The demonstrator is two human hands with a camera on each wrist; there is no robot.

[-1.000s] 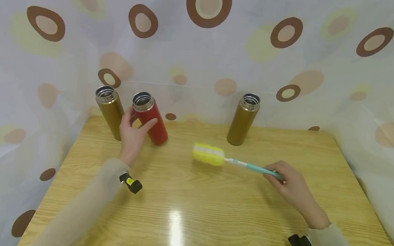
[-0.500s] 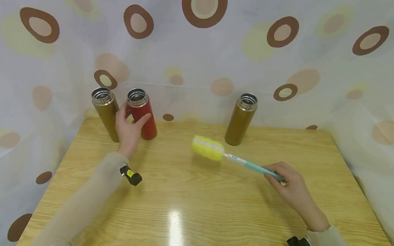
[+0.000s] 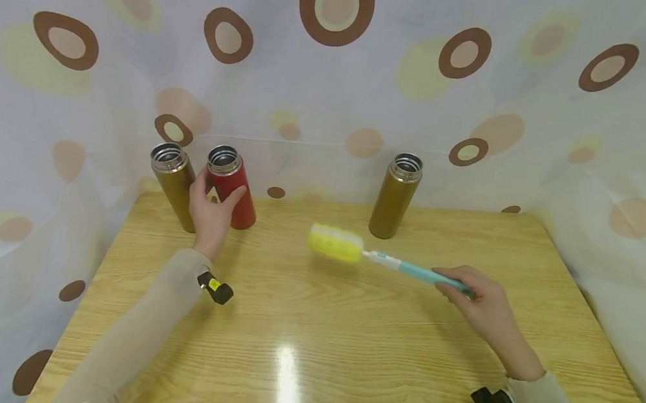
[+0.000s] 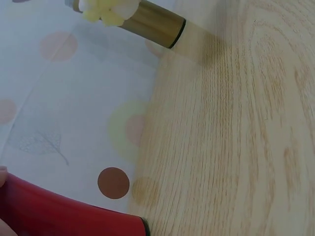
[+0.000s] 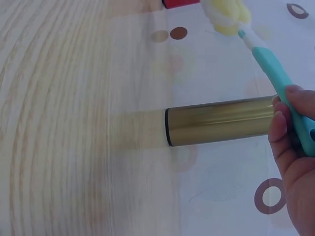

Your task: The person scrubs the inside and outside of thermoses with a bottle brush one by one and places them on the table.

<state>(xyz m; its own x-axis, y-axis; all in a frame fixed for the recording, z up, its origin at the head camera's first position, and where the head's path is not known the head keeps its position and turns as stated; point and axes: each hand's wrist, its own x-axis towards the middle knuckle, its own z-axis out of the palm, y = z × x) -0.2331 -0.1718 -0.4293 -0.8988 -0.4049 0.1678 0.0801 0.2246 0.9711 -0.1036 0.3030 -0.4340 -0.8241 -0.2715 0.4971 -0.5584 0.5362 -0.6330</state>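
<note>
Pale fabric (image 3: 331,111) printed with brown rings surrounds a glossy, wood-grained counter (image 3: 341,320). Held above it is a brush (image 3: 385,261) with a fat, ribbed yellow-and-white sponge head (image 3: 335,243) and a slim turquoise handle (image 3: 418,272), gripped near its end by the fingers of the right hand (image 3: 485,308). The left hand (image 3: 209,215) curls its fingers round a smooth red bottle (image 3: 230,183), a steel-rimmed, open-mouthed cylinder upright at the counter's rear. One gold bottle (image 3: 175,184) stands just beside that hand; another gold bottle (image 3: 395,199) stands well apart, behind the brush.
</note>
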